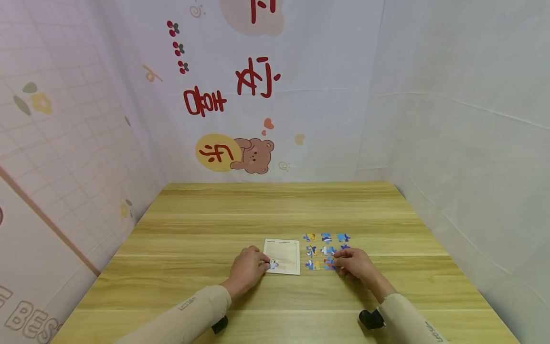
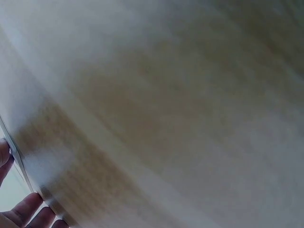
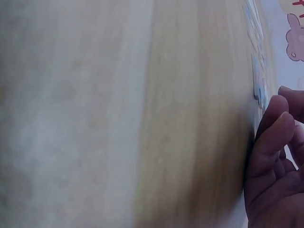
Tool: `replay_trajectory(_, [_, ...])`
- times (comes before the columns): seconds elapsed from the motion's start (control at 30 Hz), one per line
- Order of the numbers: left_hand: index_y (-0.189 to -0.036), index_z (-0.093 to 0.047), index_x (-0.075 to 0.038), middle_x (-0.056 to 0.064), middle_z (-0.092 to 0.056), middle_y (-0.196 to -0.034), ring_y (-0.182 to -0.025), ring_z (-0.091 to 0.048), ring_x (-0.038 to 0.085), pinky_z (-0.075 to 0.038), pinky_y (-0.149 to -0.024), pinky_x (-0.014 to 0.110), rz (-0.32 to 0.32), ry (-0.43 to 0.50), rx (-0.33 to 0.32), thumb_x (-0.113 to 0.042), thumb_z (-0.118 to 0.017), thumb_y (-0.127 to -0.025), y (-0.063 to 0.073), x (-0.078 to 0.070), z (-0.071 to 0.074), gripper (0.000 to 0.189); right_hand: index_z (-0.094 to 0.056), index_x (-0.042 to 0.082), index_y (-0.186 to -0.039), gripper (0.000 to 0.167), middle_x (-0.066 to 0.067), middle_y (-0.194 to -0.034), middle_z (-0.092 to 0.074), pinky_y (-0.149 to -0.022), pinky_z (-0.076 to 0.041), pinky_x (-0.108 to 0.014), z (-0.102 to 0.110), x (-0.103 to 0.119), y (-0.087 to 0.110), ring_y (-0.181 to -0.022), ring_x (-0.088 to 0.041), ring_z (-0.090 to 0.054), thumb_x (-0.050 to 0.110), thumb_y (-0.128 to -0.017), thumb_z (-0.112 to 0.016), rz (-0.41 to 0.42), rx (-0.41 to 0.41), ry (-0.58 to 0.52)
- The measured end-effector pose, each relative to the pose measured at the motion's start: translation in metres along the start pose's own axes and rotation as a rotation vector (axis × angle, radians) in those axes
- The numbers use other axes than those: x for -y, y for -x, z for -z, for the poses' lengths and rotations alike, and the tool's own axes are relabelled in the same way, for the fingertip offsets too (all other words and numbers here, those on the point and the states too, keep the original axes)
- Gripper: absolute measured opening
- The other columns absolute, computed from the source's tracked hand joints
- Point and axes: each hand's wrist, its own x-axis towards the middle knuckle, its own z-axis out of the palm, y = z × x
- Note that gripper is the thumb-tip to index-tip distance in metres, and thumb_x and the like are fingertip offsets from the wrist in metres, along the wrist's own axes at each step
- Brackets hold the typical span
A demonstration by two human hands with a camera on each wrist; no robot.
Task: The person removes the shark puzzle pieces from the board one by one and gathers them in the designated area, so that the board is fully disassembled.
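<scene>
A square white puzzle frame lies flat on the table, with one jigsaw piece in its near left corner. My left hand grips the frame's left edge, its thumb beside that piece. In the left wrist view the left fingers and thumb sit at the frame's thin edge. To the right, my right hand is over the near right of the loose pieces, nearest a red and blue jigsaw piece. Its fingers are loosely bent, and nothing shows between them in the right wrist view.
Several loose jigsaw pieces lie in rows to the right of the frame. The wood-grain table has a white printed curtain behind it and at both sides. Black objects show under the sleeves.
</scene>
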Motion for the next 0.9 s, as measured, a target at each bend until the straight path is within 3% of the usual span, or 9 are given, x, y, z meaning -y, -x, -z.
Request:
replay_trajectory(0.2, [-0.090,-0.079,-0.012,0.011,-0.065,-0.107,-0.098,-0.060,0.033,-0.049,-0.077,0.049,0.007,0.001,-0.005,-0.017,-0.077,-0.086,-0.002,-0.002,-0.001,0.006,-0.066,-0.003,-0.106,0.020,-0.008,-0.076,-0.064,-0.053,-0.044,-0.029,-0.008,0.013,0.002,-0.060,-0.017,-0.056,0.010,-0.090,-0.069,0.049,0.042,-0.011])
replay_trajectory(0.4, [-0.092,-0.077,-0.010,0.008,-0.064,-0.103,-0.094,-0.059,0.029,-0.048,-0.078,0.048,0.013,0.024,-0.008,-0.018,-0.078,-0.085,-0.001,-0.001,0.000,0.011,-0.067,-0.007,-0.106,0.019,-0.009,-0.073,-0.061,-0.053,-0.044,-0.027,-0.044,0.036,-0.002,-0.058,-0.015,-0.053,0.005,-0.091,-0.066,0.151,0.128,-0.027])
replay_trajectory(0.7, [-0.118,-0.068,0.004,0.018,-0.061,-0.117,-0.109,-0.059,0.035,-0.045,-0.095,0.052,-0.021,0.117,0.088,-0.021,-0.079,-0.085,-0.004,0.012,0.013,0.042,-0.069,-0.004,-0.114,0.027,-0.007,-0.079,-0.067,-0.052,-0.047,-0.026,-0.107,0.060,-0.006,-0.056,-0.012,-0.056,0.007,-0.090,-0.069,0.198,0.233,0.028])
replay_trajectory(0.9, [-0.114,-0.069,0.007,0.025,-0.058,-0.121,-0.112,-0.056,0.041,-0.043,-0.097,0.055,-0.076,0.094,0.134,-0.018,-0.080,-0.084,-0.004,0.016,0.018,0.040,-0.070,-0.005,-0.112,0.027,-0.002,-0.077,-0.066,-0.052,-0.047,-0.025,-0.124,0.060,-0.008,-0.057,-0.012,-0.057,0.007,-0.088,-0.071,0.232,0.246,0.108])
